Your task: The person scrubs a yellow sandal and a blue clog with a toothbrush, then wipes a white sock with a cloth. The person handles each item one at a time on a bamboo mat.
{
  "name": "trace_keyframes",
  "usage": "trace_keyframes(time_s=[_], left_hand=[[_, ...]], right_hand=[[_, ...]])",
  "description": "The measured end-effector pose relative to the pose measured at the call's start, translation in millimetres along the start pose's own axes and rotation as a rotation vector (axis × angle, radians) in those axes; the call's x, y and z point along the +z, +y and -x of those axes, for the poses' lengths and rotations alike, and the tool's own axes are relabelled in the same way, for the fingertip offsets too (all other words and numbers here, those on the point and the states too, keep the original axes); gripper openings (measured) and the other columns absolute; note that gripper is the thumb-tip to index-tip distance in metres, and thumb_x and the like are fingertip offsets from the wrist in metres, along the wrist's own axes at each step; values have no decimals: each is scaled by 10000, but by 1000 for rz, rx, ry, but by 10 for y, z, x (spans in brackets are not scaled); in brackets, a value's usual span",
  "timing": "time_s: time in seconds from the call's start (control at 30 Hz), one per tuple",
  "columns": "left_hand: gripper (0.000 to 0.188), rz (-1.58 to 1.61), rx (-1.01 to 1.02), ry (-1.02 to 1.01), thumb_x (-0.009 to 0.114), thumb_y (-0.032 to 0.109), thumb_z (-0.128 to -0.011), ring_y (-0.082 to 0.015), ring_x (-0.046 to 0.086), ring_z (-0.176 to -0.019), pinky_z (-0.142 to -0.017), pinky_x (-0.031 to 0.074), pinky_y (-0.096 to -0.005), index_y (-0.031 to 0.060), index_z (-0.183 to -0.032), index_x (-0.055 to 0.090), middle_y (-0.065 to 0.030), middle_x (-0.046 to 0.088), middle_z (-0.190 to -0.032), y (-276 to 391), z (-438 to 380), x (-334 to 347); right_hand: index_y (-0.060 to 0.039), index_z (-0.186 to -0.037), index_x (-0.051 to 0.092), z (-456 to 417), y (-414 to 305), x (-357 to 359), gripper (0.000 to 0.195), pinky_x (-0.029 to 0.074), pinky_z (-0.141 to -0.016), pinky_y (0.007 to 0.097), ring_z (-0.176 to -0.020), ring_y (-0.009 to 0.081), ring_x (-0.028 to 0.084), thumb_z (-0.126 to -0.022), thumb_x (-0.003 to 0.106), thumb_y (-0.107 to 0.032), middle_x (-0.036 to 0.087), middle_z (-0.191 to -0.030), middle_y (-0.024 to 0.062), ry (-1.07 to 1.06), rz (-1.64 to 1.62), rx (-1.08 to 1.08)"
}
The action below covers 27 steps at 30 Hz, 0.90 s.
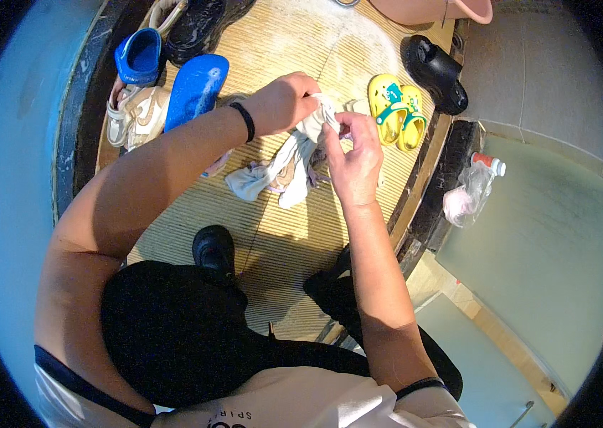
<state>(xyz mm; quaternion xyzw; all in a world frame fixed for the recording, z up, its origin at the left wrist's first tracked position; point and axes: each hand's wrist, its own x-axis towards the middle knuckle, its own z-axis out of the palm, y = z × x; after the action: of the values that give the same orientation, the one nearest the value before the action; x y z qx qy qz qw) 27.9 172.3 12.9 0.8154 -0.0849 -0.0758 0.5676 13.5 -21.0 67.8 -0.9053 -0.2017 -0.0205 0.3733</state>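
A bunched white cloth garment (315, 125) hangs between my two hands, with two narrow ends trailing down. My left hand (283, 104), with a black band at the wrist, pinches its upper edge. On the other side, my right hand (356, 155) grips the same cloth between thumb and fingers. Below the cloth, partly covered by its ends, lies a tan and lilac item (281, 176), too hidden to name. Yellow clogs (387, 109) with green straps stand just right of my right hand.
Blue clogs (140, 56), a blue slipper (197, 88), beige sneakers (146, 115) and black shoes (194, 27) crowd the left side of the ribbed floor (216, 200). At right are black slippers (435, 72), a pink basin (424, 10), and a plastic bag (467, 195) beside a red-and-white bottle (488, 163).
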Motion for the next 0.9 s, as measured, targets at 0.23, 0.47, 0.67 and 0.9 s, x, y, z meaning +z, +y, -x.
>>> trace_keyframes(time_s=[0.23,0.47,0.67,0.9], left_hand=[[283,209,-310,-62,600,235,-943,-258,643,-886,-796,502,-368,-7,-1078,656,-178,671,-945,-18,18,-6],[238,-81,52,73,618,227,-962,-161,613,-829,-736,492,-315,-4,-1005,656,-114,641,-853,-66,87,61],[295,191,-226,-82,633,299,-984,-120,568,-743,-682,470,-296,17,-899,640,-40,577,-706,291,77,-14],[250,-107,240,183,701,247,-869,-336,608,-919,-797,494,-410,24,-963,640,-163,620,-936,193,86,10]], right_hand=[[-19,-963,658,46,234,-16,139,516,-745,349,-799,263,645,-842,724,-35,653,-914,128,-16,-120,51],[-55,-989,687,-92,71,-73,126,473,-876,416,-881,330,613,-880,705,-116,663,-926,156,-2,287,-291],[-34,-1020,650,-39,306,-35,81,476,-796,309,-840,170,590,-956,625,-77,651,-874,65,327,-308,185],[-29,-1050,588,-20,372,12,62,460,-745,227,-819,70,530,-1008,558,-64,601,-931,6,281,-690,401]])
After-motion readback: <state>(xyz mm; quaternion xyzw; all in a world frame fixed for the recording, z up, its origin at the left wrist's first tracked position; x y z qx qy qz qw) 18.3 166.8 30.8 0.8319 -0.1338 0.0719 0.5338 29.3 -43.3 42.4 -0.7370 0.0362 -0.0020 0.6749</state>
